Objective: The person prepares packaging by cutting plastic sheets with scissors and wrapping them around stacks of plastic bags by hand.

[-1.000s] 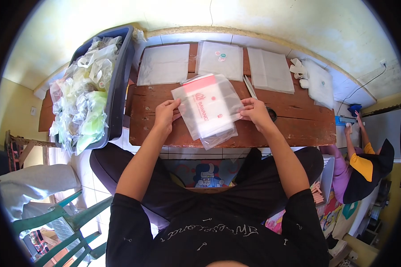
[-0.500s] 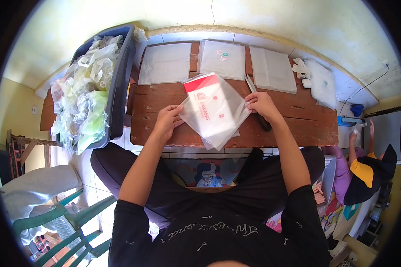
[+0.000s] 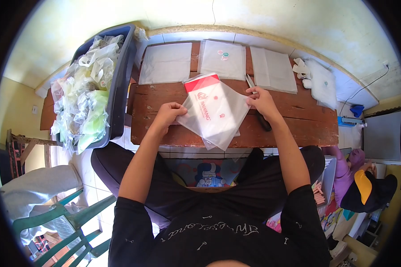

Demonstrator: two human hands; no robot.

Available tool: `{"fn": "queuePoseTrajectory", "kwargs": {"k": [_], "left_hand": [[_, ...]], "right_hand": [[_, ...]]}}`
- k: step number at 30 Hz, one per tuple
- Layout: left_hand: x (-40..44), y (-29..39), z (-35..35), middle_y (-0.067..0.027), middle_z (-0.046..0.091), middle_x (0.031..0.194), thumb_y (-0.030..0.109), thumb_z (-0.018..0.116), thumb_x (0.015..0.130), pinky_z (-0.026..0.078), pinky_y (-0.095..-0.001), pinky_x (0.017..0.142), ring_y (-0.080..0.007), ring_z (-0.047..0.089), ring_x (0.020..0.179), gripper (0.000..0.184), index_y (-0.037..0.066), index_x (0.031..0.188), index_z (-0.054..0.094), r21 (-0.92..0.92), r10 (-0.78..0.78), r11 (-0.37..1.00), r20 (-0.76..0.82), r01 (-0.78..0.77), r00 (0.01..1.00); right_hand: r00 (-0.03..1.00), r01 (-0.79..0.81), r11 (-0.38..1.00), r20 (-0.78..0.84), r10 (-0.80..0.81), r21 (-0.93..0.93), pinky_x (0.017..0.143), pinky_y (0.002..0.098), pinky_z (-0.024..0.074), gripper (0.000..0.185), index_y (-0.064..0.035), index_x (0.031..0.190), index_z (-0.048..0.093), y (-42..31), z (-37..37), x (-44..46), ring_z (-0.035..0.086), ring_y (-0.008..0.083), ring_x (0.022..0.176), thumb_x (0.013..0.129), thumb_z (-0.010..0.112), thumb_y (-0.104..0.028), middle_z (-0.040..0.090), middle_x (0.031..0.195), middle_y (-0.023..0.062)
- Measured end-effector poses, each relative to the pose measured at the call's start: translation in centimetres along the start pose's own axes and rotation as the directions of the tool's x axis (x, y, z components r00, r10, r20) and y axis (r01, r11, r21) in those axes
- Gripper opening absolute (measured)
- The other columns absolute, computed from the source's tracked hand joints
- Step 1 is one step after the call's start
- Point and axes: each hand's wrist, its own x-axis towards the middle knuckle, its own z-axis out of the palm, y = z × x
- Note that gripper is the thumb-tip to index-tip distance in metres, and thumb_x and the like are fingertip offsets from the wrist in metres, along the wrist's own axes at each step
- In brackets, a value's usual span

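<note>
My left hand pinches the left corner of a clear plastic bag above the wooden table. At the opposite corner, my right hand grips the same bag between thumb and fingers. Beneath the clear film lies a white plastic bag with a red band and red print, tilted on the table. Scissors rest partly under my right hand, the dark handle toward me and the blades pointing away.
Stacks of clear bags line the far side of the wooden table. A dark tub full of filled plastic bags stands at left, beside a green chair. Another person sits at the right.
Both hands have shifted slightly while keeping hold of the clear bag's corners. The person on the right has lowered their raised arms and leaned.
</note>
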Motion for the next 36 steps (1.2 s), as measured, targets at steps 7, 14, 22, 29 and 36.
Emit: {"fn": "queuePoseTrajectory", "kwargs": {"k": [7, 14, 22, 29, 36], "left_hand": [[0.6, 0.5, 0.4, -0.0057, 0.068, 0.078, 0.019, 0.073, 0.084, 0.048, -0.0237, 0.057, -0.0111, 0.061, 0.063, 0.019, 0.002, 0.087, 0.068, 0.012, 0.023, 1.000, 0.018, -0.024, 1.000], [0.8, 0.0, 0.0, -0.0058, 0.068, 0.076, 0.019, 0.072, 0.085, 0.048, -0.0240, 0.055, -0.0115, 0.062, 0.061, 0.018, 0.002, 0.086, 0.068, 0.039, 0.016, 0.999, 0.040, -0.017, 0.999], [-0.2, 2.6, 0.8, -0.0050, 0.069, 0.077, 0.025, 0.070, 0.087, 0.047, -0.0249, 0.058, -0.0110, 0.062, 0.064, 0.021, 0.004, 0.086, 0.068, 0.086, -0.061, 0.995, 0.074, 0.054, 0.995], [1.4, 0.7, 0.5, -0.0031, 0.067, 0.075, 0.019, 0.070, 0.086, 0.045, -0.0253, 0.056, -0.0099, 0.059, 0.061, 0.016, 0.003, 0.086, 0.069, 0.063, 0.010, 0.998, 0.088, -0.016, 0.996], [1.1, 0.3, 0.1, -0.0026, 0.066, 0.074, 0.012, 0.069, 0.086, 0.045, -0.0234, 0.061, -0.0088, 0.058, 0.064, 0.012, 0.000, 0.084, 0.069, -0.063, 0.132, 0.989, -0.048, -0.135, 0.990]], "right_hand": [[0.998, -0.069, 0.998, 0.011, 0.069, 0.007, 0.064, 0.0268, 0.0538, 0.031, 0.0038, 0.105, 0.064, -0.1, -0.3, -0.2, 0.064, 0.0142, 0.072, 0.074, 0.068, 0.005, 0.066, 0.081, 0.0099], [0.998, -0.024, 0.999, -0.061, 0.022, -0.037, 0.062, 0.0263, 0.0534, 0.026, 0.0042, 0.100, 0.065, -0.1, -0.2, 0.7, 0.064, 0.0139, 0.070, 0.074, 0.067, 0.005, 0.066, 0.079, 0.0084], [1.000, 0.005, 0.998, 0.020, -0.003, -0.070, 0.065, 0.0253, 0.0529, 0.028, 0.0036, 0.104, 0.062, 0.1, -0.4, 1.8, 0.063, 0.0128, 0.073, 0.077, 0.064, 0.007, 0.064, 0.083, 0.0069], [0.981, 0.194, 0.961, 0.030, -0.192, -0.199, 0.064, 0.0263, 0.0519, 0.026, 0.0044, 0.103, 0.062, -0.5, 0.5, 2.8, 0.064, 0.0139, 0.070, 0.077, 0.062, 0.005, 0.065, 0.083, 0.0082], [0.918, 0.206, 0.828, -0.189, -0.348, -0.522, 0.075, 0.0383, 0.0524, 0.028, -0.0013, 0.102, 0.064, -2.8, 0.1, -0.2, 0.067, 0.0291, 0.084, 0.076, 0.071, -0.007, 0.069, 0.091, 0.0151]]}}
